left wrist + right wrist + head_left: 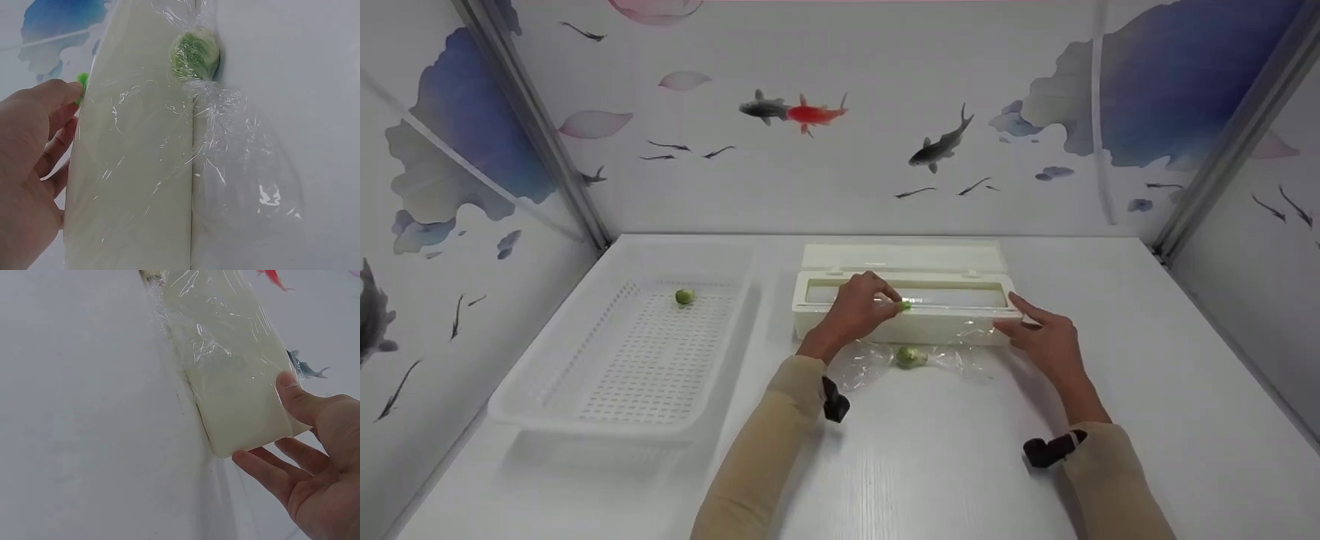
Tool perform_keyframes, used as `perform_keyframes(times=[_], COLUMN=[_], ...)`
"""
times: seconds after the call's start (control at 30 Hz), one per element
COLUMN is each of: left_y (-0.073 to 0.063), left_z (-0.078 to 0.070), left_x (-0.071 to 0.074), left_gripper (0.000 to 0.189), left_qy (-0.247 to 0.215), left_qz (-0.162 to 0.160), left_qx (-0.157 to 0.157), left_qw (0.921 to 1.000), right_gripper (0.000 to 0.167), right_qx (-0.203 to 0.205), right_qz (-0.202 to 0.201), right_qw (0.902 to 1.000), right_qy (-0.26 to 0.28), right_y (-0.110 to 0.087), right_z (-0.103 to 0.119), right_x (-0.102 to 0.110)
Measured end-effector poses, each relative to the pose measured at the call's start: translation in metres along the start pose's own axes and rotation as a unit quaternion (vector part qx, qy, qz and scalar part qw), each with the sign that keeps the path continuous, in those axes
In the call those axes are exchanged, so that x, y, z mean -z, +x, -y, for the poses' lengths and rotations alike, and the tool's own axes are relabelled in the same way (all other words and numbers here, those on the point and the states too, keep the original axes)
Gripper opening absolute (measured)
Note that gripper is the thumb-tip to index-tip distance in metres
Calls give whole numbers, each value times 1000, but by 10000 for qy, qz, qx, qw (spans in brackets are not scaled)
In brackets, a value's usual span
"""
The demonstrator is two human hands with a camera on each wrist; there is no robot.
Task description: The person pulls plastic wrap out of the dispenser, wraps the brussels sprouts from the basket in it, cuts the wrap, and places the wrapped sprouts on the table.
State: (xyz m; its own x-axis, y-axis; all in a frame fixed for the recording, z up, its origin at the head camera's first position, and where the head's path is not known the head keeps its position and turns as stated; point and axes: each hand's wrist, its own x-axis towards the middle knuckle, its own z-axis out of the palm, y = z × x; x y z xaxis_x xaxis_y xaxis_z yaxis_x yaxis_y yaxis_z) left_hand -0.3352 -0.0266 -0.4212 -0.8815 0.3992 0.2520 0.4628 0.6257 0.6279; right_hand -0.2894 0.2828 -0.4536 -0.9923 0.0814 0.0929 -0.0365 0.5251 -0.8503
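A cream cling film dispenser (847,322) stands with its lid up and a film roll inside. Clear film (236,163) drapes down its front onto the table, gathered around a Brussels sprout (911,357). My left hand (858,306) pinches the small green slide cutter (906,305) on the dispenser's front top edge. At the dispenser's right end, my right hand (1046,339) grips the corner, thumb (288,379) on the front face and fingers against the end.
To the left sits a white perforated basket (585,429) with another Brussels sprout (685,297) in its far part. White panels with printed fish enclose the table at the back and sides.
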Motion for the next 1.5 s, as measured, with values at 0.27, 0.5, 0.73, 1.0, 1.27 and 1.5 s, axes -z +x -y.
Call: perform_keyframes(times=[0.27, 0.5, 0.73, 1.0, 1.27, 1.5], left_y=[-2, -8, -24, -42, -53, -60], left_z=[2, 10, 32, 49, 54, 61], left_x=[6, 19, 45, 56, 55, 55], left_gripper=[20, 20, 16, 15, 15, 13], left_qy=[-147, -133, 52, -600, -745, -914], left_qz=[209, 187, -254, -749, -1139, -1440], left_qx=[22, 209, 753, 1009, 1304, 1224], left_qw=[9997, 9995, 9968, 9903, 9821, 9777], right_gripper=[72, 74, 74, 71, 71, 73], right_qx=[24, -6, -11, 19, 44, -63], right_qz=[-48, -8, -126, -164, -75, -11], right_qw=[10000, 10000, 9998, 9996, 9998, 9999], right_qy=[-25, -27, -127, 239, 189, 145], right_y=[0, 0, 0, -2, -2, 0], right_z=[2, 4, 1, -4, -1, 1], right_x=[-4, 0, 8, 12, 6, 0])
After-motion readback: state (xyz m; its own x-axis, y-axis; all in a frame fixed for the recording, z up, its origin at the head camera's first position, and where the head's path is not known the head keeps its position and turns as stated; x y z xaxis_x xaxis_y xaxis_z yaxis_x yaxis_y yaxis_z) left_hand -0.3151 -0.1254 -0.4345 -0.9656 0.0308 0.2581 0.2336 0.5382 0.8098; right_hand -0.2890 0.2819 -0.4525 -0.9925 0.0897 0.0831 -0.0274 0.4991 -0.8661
